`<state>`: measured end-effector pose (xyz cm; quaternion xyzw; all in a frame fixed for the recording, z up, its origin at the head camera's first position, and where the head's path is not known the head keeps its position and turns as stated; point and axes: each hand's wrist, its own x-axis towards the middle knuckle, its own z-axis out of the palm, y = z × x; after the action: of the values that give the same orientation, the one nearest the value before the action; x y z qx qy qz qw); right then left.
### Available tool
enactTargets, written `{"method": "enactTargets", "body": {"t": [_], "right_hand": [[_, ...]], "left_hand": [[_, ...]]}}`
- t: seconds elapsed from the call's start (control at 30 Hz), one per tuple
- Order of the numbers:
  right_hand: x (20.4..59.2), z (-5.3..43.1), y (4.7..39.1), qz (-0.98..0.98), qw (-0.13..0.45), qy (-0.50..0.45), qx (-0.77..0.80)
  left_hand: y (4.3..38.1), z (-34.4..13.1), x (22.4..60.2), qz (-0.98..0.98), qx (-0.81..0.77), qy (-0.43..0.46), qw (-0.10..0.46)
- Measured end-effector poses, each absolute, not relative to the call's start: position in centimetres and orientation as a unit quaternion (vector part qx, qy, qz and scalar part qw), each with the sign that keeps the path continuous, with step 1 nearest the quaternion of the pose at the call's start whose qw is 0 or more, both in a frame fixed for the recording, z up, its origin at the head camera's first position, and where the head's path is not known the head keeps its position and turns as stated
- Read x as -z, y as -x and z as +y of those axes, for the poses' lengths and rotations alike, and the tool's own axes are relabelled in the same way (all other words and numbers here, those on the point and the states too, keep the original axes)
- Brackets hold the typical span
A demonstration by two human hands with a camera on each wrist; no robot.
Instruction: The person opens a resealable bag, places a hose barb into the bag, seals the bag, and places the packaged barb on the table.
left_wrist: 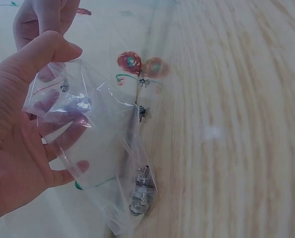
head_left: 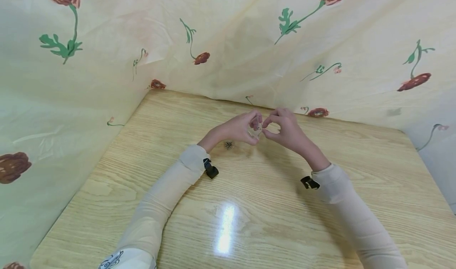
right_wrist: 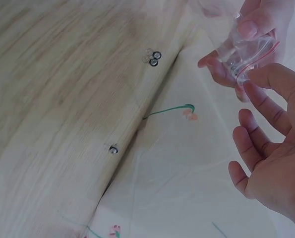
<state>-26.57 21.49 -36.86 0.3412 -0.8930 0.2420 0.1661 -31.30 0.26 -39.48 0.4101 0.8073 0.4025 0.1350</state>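
My left hand (head_left: pixel 239 127) holds a small clear plastic zip bag (left_wrist: pixel 100 144) with a red line along its mouth. At that mouth, the thumb and forefinger of my right hand (head_left: pixel 286 129) pinch the bag's edge. A small metal piece (left_wrist: pixel 64 87) shows through the plastic close to the red line. Several shiny metal parts (left_wrist: pixel 141 193) appear at the bag's lower end; whether they lie inside or behind it I cannot tell. In the head view, a small cluster of metal parts (head_left: pixel 228 145) is seen below my left wrist.
Small metal rings (right_wrist: pixel 154 58) and another metal piece (right_wrist: pixel 113 148) lie on the wooden table (head_left: pixel 199 213) near its far edge. A flowered cloth (head_left: pixel 228 43) hangs behind the table and along the left side. Black straps (head_left: pixel 211 169) sit at both wrists.
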Motion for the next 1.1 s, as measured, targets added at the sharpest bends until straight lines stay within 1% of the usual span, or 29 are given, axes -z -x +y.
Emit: {"method": "enactTargets", "body": {"t": [0.6, 1.1], "right_hand": [[37.9, 23.6, 26.5, -0.915, 0.125, -0.3, -0.24], [38.3, 24.5, 26.7, -0.92, 0.117, -0.287, -0.239]], "left_hand": [[31.4, 0.2, 39.7, 0.809, -0.405, -0.406, 0.13], [31.3, 0.2, 39.4, 0.815, -0.397, -0.399, 0.136]]}}
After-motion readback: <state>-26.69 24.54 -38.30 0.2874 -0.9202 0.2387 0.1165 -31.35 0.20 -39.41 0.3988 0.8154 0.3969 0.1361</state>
